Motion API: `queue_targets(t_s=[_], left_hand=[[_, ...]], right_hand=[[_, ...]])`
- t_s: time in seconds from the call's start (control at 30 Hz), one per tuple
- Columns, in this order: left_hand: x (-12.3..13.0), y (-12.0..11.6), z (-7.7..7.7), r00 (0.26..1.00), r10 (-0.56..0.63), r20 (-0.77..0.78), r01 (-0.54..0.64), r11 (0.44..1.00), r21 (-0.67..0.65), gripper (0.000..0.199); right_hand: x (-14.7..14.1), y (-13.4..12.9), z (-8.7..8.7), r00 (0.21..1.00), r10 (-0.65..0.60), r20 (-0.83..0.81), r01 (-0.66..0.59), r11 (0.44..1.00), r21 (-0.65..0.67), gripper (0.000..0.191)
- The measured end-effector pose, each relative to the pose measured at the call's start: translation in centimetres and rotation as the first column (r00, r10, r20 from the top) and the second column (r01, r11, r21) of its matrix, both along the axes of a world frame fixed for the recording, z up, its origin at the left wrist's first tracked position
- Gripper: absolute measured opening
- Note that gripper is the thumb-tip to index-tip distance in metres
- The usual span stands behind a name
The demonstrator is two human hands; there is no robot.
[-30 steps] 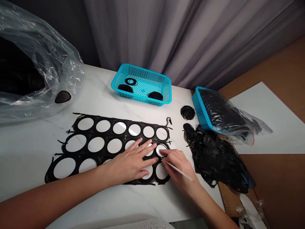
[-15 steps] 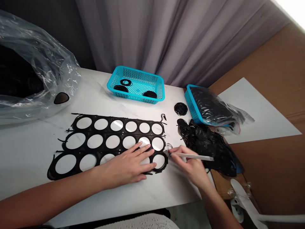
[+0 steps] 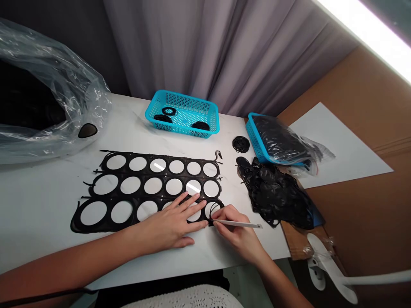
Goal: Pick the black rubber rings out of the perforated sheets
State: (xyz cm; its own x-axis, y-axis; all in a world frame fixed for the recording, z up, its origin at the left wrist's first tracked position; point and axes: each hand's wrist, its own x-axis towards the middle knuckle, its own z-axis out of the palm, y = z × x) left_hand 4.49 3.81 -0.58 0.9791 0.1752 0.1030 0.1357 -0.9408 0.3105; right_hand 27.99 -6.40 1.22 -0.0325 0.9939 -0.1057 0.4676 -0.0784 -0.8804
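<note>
Head view: my flat left hand (image 3: 176, 219) presses the black sheet (image 3: 142, 185)—likely limp, best edge-held—while my right hand (image 3: 239, 235) pinches a white tool (image 3: 240, 223).

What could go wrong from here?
1. The thin pale tool in the right hand points at the left hand; a slip might jab a fingertip.
2. The thin black loop at the tool's tip could snag and tug the black sheet.
3. The black pile lies at the table's right edge; a bump might spill some.
</note>
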Motion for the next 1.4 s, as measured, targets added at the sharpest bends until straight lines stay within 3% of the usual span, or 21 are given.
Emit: queue_targets(t_s=[0.2,0.33,0.43,0.5,0.6,0.7,0.77,0.9,1.0,1.13,1.23,1.3,1.4], left_hand=[[-0.1,-0.1,-0.4,0.999,0.014,0.039,-0.013,1.000,-0.017,0.050],[-0.1,-0.1,-0.4,0.998,0.014,0.054,-0.013,1.000,-0.015,0.049],[-0.1,-0.1,-0.3,1.000,0.004,0.027,-0.004,1.000,-0.004,0.048],[-0.1,-0.1,-0.3,1.000,0.001,0.013,-0.001,1.000,-0.004,0.048],[-0.1,-0.1,-0.2,1.000,0.005,0.027,-0.005,1.000,-0.013,0.049],[-0.2,0.0,0.1,0.999,-0.003,0.046,0.004,0.999,-0.033,0.050],[-0.5,0.1,0.5,0.999,-0.016,0.040,0.017,0.999,-0.033,0.051],[-1.8,0.1,1.2,0.999,0.035,0.041,-0.035,0.999,-0.004,0.051],[-3.3,-0.1,1.2,0.997,0.071,0.032,-0.072,0.997,0.035,0.052],[-5.0,-0.9,0.4,0.993,0.109,0.046,-0.111,0.993,0.037,0.053],[-5.6,-1.4,-0.3,0.987,0.144,0.066,-0.146,0.989,0.024,0.052],[-5.7,-1.6,-0.6,0.986,0.157,0.056,-0.158,0.987,0.017,0.053],[-5.7,-1.8,-0.7,0.986,0.161,0.044,-0.162,0.987,-0.003,0.055]], right_hand=[[-0.2,-0.3,0.0,0.980,0.083,0.183,-0.108,0.986,0.129,0.017],[-0.9,-1.3,-1.1,0.880,0.141,0.453,-0.291,0.915,0.280,0.014],[-0.5,-1.4,-1.8,0.820,0.093,0.564,-0.326,0.887,0.326,0.017],[1.0,-0.8,-2.0,0.813,-0.027,0.582,-0.234,0.900,0.369,0.019],[4.0,0.7,-1.6,0.770,-0.362,0.526,0.098,0.881,0.463,0.016],[5.5,1.9,-0.6,0.798,-0.510,0.321,0.393,0.844,0.365,0.016],[4.9,2.3,0.1,0.878,-0.456,0.145,0.426,0.883,0.197,0.019],[1.7,2.3,0.8,0.946,-0.303,-0.112,0.302,0.953,-0.032,0.027],[-0.6,2.4,0.7,0.926,-0.233,-0.297,0.189,0.967,-0.170,0.025],[-2.5,2.7,0.3,0.839,-0.211,-0.501,0.044,0.945,-0.323,0.028],[-3.2,2.6,0.5,0.894,-0.101,-0.438,-0.041,0.952,-0.304,0.023],[-3.6,2.5,0.6,0.957,0.023,-0.290,-0.085,0.975,-0.204,0.021],[-4.2,2.1,0.5,0.986,0.139,-0.089,-0.142,0.989,-0.030,0.024]])
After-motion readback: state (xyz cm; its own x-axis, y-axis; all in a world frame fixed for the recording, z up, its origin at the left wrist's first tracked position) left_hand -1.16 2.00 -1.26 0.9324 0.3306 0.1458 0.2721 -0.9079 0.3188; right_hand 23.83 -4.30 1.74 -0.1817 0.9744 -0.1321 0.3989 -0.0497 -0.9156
